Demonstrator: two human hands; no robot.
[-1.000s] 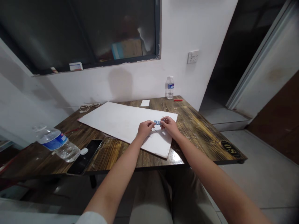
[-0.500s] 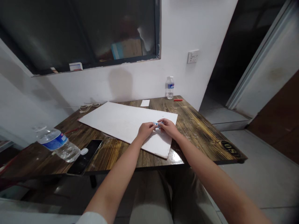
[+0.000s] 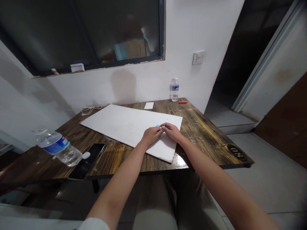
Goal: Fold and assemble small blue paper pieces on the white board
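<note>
Both hands meet over the right part of a white board (image 3: 124,123) lying on the wooden table. My left hand (image 3: 151,134) has its fingers closed on a small blue and white item (image 3: 158,126). From the other side my right hand (image 3: 170,130) pinches the same item, its fingertips close to the left ones. Most of the item is hidden by the fingers, and its exact shape is too small to tell.
A large water bottle (image 3: 59,147) lies at the left beside a black phone (image 3: 87,162) with a white cap (image 3: 86,155) on it. Towards the wall are a cable (image 3: 90,110), white paper (image 3: 149,105), a small bottle (image 3: 175,90) and a red stick (image 3: 182,102).
The hands have drawn slightly closer together, and less of the blue and white item shows between the fingers. The board and other objects have stayed in place.
</note>
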